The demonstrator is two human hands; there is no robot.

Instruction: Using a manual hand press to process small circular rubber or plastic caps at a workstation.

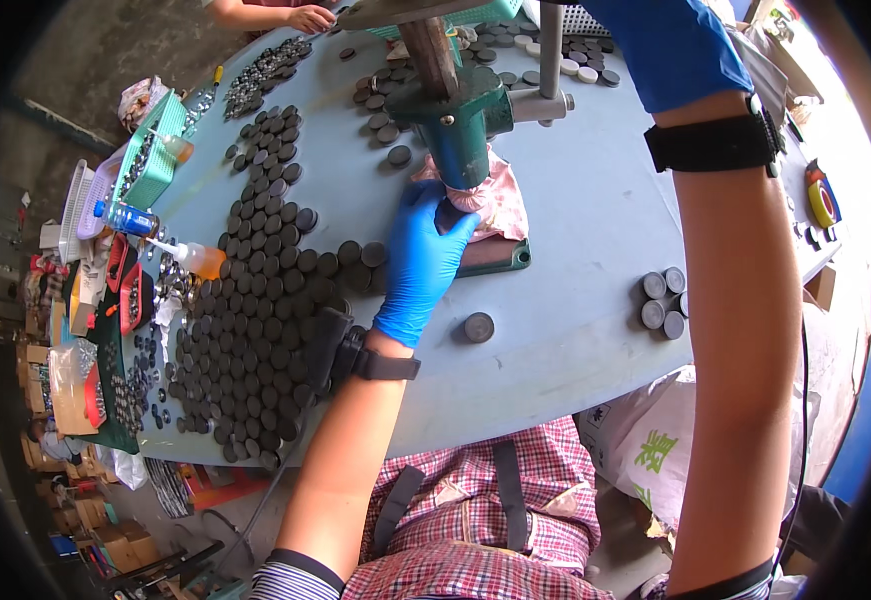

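Note:
A green hand-operated press [460,125] stands on the blue-grey table, its ram pointing down at a flat base [495,258]. Pink cloth [505,205] is wrapped about the ram's lower end and spreads over the base. My left hand [420,265], in a blue glove, reaches under the ram with thumb and fingers closed round a dark round piece [445,216], mostly hidden by the hand and cloth. Raised at the upper right is my right hand [667,55], also blue-gloved, to the right of the press's grey upright bar [550,50]. Its fingers are beyond the picture's top edge.
Black round discs [255,300] crowd the table's left side. One disc [478,327] lies alone near the front; several more [663,300] sit at right. Green basket [155,150], bottle of orange liquid [200,260] stand left. Another person's hand [310,18] is across the table.

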